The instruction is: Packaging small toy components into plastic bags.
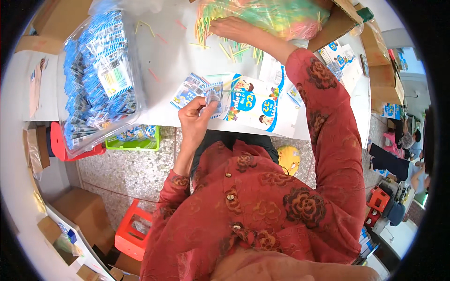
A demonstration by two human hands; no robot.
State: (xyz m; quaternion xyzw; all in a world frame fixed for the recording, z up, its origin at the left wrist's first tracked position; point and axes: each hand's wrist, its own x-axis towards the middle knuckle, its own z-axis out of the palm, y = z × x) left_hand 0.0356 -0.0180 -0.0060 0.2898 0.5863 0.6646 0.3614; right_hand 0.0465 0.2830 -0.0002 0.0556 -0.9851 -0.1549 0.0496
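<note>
My left hand (194, 114) is at the table's near edge, thumb and fingers pinching a small clear plastic packet (214, 96) with a blue edge. Just beyond it lie flat blue-and-white packets (187, 91) and printed blue, white and yellow sheets (255, 104). My right arm stretches to the far side of the table. There my right hand (233, 29) has its fingers curled onto thin coloured straws (202, 24) at the edge of a heap; the fingertips are partly hidden among them. Loose yellow and green straws (232, 52) lie nearer than that hand.
A clear plastic bin (136, 93) full of filled blue packets (98, 70) stands at the left. Behind my right hand lies a large plastic bag of straws (281, 18) beside a cardboard box (335, 25). Below the table are a green basket (133, 144) and red stools (133, 229).
</note>
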